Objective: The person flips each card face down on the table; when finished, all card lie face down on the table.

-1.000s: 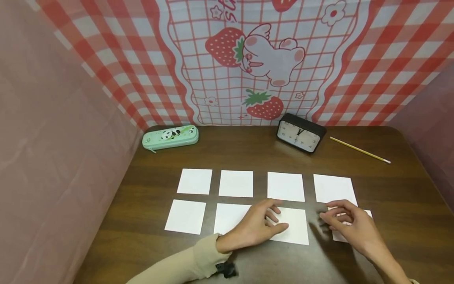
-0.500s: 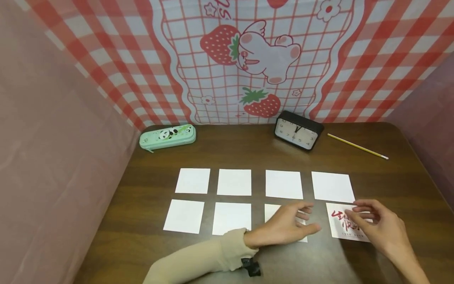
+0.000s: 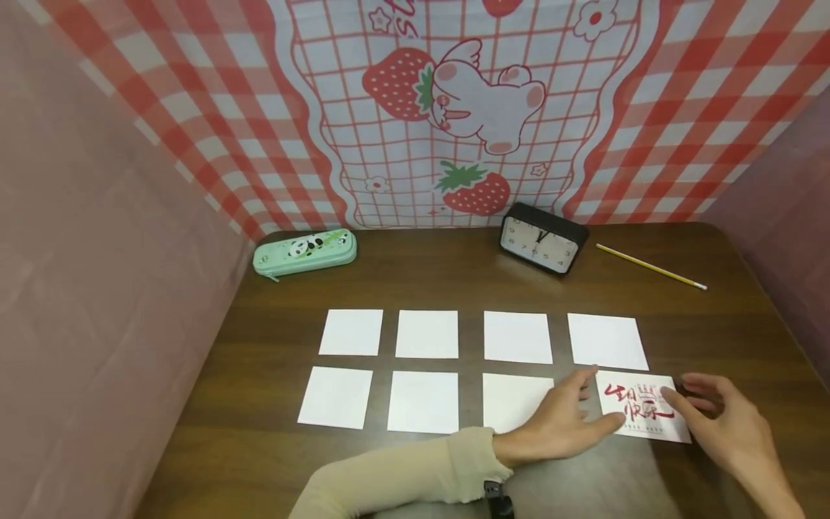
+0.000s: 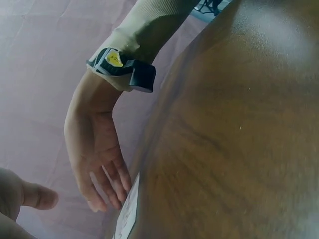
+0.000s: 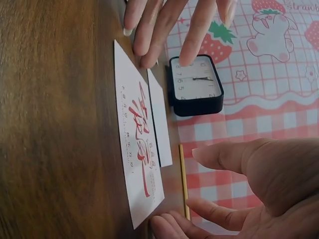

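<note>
While the printed card (image 3: 643,406) lies face up, both open grips, left hand (image 3: 563,425) and right hand (image 3: 726,425), at its edges.

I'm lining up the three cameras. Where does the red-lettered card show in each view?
Head: red-lettered card lies at lower right, between both hands.
Left wrist: only its edge shows, bottom left, by the fingertips.
Right wrist: centre, seen edge-on.
Shared landmark: the brown table.

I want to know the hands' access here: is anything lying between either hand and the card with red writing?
Nothing visible does. The card with red writing lies flat on the table, with the left hand at its left edge and the right hand at its right edge. The nearest blank card lies beyond it.
</note>
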A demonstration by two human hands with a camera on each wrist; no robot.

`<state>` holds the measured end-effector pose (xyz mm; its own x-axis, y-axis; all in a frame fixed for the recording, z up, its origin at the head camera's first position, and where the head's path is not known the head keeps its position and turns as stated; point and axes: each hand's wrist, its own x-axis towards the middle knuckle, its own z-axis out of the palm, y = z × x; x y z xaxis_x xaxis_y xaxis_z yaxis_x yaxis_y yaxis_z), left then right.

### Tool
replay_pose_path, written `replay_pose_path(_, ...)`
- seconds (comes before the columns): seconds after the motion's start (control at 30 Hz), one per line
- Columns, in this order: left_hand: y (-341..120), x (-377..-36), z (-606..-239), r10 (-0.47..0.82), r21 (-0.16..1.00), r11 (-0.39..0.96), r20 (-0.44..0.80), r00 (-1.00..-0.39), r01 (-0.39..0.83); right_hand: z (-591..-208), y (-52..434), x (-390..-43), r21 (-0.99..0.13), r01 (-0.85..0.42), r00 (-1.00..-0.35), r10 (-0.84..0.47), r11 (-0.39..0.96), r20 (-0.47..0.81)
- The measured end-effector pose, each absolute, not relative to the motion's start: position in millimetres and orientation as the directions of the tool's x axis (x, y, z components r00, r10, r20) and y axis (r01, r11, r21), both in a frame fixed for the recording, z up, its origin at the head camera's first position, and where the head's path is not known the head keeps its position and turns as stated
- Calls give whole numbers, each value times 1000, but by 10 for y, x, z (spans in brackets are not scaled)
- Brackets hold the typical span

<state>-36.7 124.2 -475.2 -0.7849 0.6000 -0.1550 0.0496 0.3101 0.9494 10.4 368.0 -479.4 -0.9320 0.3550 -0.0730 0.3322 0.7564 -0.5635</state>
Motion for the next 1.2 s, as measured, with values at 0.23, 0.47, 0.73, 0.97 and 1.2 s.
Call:
replay_pose_path(0.23, 1344, -311, -4757, 525, 966, 253, -176, -833, -45, -4821, 3667, 114, -577, 354, -919, 388, 736, -70)
replay_pose_path(0.47, 1393, -278, -4772, 500, 973, 210, -192, -845, -98, -4857, 3608, 115, -587, 375, -912, 401, 718, -92)
replay_pose_path(0.73, 1407, -254, -4773, 491, 974, 202, -194, -849, -105, -4857, 3625, 124, -645, 365, -909, 407, 672, -90)
replay_pose_path(0.97, 1401, -249, -4769, 498, 973, 208, -194, -845, -101, -4878, 3677, 122, -771, 353, -910, 387, 530, -150)
replay_pose_path(1.2, 1360, -219, -4761, 525, 969, 246, -109, -844, 28, -4795, 3779, 129, -804, 398, -904, 337, 442, -263)
